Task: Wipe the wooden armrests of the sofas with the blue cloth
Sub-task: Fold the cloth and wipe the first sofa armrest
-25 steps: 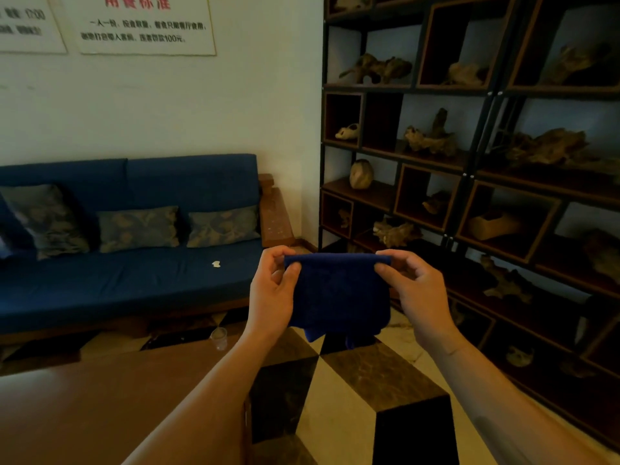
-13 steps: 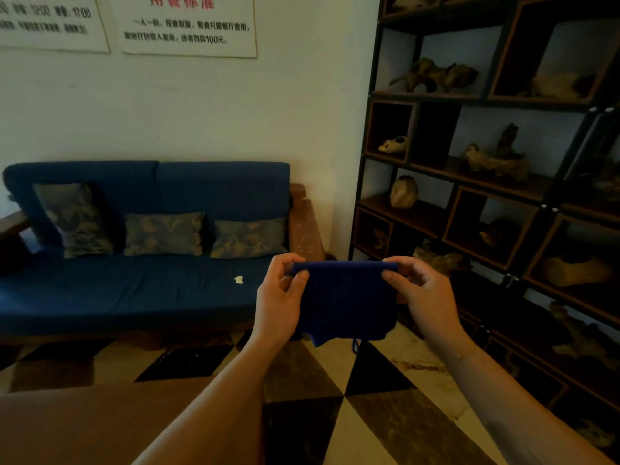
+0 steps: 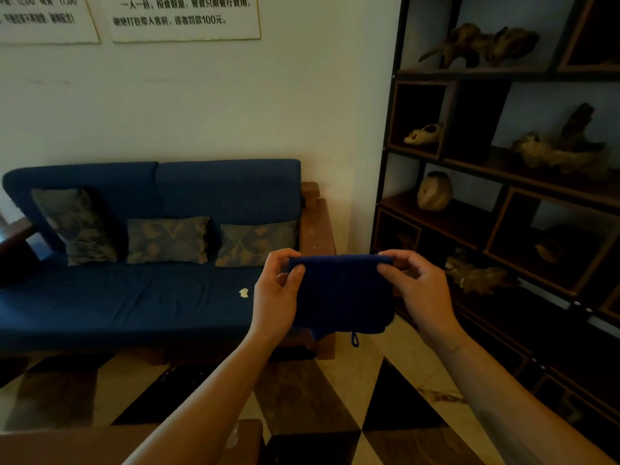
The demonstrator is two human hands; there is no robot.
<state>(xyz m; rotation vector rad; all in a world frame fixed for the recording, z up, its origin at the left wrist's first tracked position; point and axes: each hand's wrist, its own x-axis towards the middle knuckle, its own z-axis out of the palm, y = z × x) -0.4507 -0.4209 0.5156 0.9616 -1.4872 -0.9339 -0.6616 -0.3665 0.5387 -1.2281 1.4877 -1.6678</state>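
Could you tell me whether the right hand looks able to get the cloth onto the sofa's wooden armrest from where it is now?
Probably yes, after stepping closer. The right hand and left hand hold the blue cloth up in the air, short of the armrest. Nothing visible blocks the way.

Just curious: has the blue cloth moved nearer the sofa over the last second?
Yes. The blue cloth now overlaps the sofa's wooden armrest; earlier it hung right of it.
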